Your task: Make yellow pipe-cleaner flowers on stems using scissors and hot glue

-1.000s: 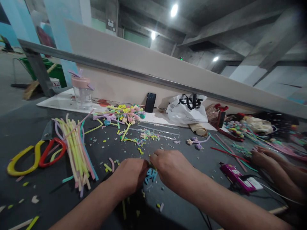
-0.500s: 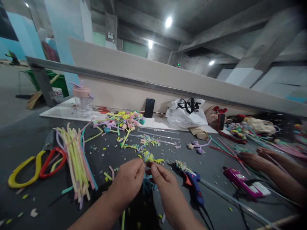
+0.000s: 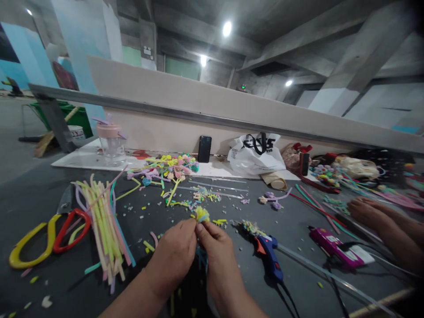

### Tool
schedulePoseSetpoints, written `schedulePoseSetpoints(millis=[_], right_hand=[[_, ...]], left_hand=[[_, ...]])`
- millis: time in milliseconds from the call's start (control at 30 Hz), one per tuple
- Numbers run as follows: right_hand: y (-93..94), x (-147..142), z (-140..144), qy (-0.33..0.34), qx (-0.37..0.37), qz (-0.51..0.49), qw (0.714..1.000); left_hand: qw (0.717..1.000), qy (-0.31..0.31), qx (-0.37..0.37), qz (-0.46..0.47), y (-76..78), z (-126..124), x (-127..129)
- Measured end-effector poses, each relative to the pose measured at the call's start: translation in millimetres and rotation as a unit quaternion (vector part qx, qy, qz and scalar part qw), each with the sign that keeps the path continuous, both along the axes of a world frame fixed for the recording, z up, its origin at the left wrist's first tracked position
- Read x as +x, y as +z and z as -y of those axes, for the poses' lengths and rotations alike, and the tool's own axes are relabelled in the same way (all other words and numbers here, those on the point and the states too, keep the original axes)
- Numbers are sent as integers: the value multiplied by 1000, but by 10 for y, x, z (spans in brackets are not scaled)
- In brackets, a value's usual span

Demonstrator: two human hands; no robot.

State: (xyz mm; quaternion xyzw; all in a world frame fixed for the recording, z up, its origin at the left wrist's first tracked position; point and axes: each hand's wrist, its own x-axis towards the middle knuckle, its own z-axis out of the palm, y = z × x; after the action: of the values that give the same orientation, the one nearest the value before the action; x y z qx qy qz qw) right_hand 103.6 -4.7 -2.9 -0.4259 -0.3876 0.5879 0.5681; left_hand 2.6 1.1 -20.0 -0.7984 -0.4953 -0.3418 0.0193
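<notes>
Both hands meet at the middle front of the dark table. My left hand [image 3: 174,248] is closed in a pinch, its fingertips at the base of a small fluffy yellow flower [image 3: 202,214], apparently made of pipe cleaner, with a light blue bit on it. From the other side my right hand [image 3: 219,252] pinches the same base, thumb on top. The fingers hide the flower's lower part. Below them, partly covered, is a blue fuzzy piece [image 3: 201,257]. Right of my hands lies a blue glue gun [image 3: 270,258] with an orange trigger, its nozzle end among pale scraps.
Scissors [image 3: 49,238] and a bundle of pipe cleaners [image 3: 102,229] lie left. Behind are finished flowers [image 3: 175,165], a phone [image 3: 204,149], a cup [image 3: 111,143] and a white bag [image 3: 256,154]. At right, a co-worker's hands [image 3: 367,212] work near a purple device [image 3: 338,247].
My hands have drawn closer together, and the yellow flower now points more upward between them. The co-worker's hands have shifted right. The whole view has moved slightly.
</notes>
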Motion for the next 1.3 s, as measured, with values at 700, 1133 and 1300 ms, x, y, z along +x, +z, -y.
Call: schedulePoseSetpoints(millis=[700,1133,1300], right_hand=[[-57,94,-148,-32,47,65,996],[-86,137,-166,-58,116,317,940],[-178,153,-173,-72,181,398,896]], left_hand=[[995,-27,-70,69,56,-4,39],[975,-35,4,220,208,-57,-161],[973,-49,-11,224,247,-85,-152]])
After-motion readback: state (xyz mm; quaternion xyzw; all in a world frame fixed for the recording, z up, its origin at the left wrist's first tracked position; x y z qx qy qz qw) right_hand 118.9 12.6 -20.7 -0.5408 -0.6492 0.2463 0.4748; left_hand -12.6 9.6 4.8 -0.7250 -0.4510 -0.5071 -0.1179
